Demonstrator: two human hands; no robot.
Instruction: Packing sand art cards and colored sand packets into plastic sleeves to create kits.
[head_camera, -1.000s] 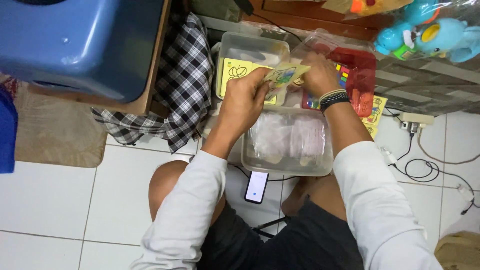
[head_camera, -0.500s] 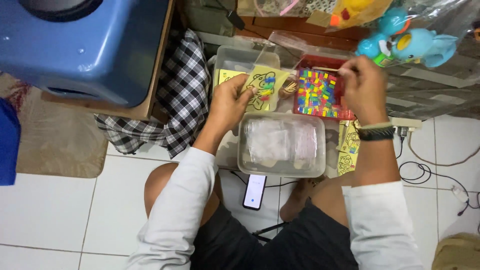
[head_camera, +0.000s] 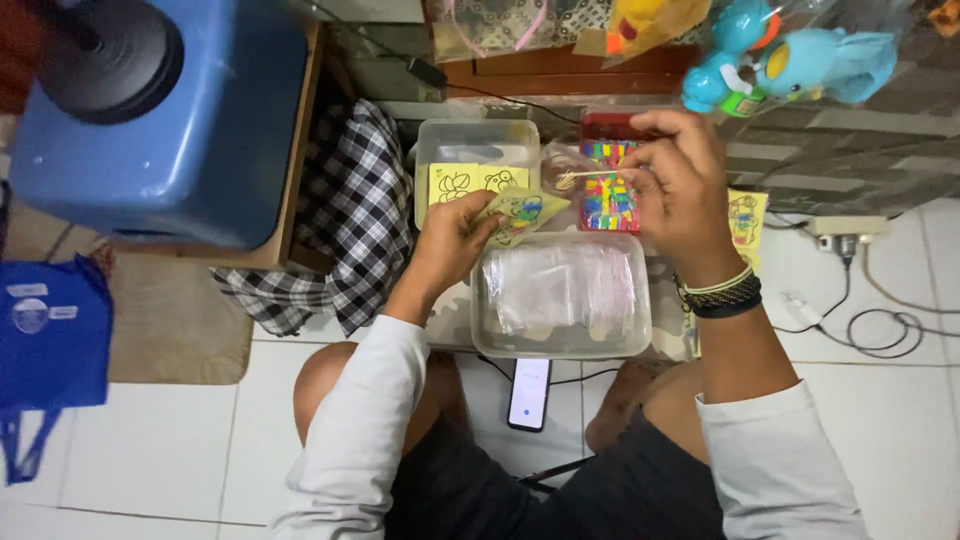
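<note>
Yellow paper with a coloured drawing, a small card (head_camera: 522, 212), is pinched in the left hand (head_camera: 455, 240), between the thumb and the fingers; the card sticks out to the right of this hand and is tilted. Just above the left hand is a clear plastic box (head_camera: 476, 138) with more yellow sheets (head_camera: 470, 184) inside it, printed with line drawings. Just right of the left hand, and below the card, stands another clear box (head_camera: 560, 295) which holds clear plastic packets.

The right hand (head_camera: 680, 190) is closed around a thin wooden stick (head_camera: 590, 176); the fingertips grip one end and the other end points to the left, towards the card, but does not touch it. Under this hand is a red tray (head_camera: 610, 200) with many small compartments of bright colours. On the wrist of this hand are dark and pale bracelets (head_camera: 718, 293). To the right of this hand another yellow sheet (head_camera: 746, 216) lies.

Below both hands, between the knees of the person, a phone (head_camera: 529, 392) lies on the white tiles. Left of the left hand hangs a black and white checked cloth (head_camera: 350, 215).
</note>
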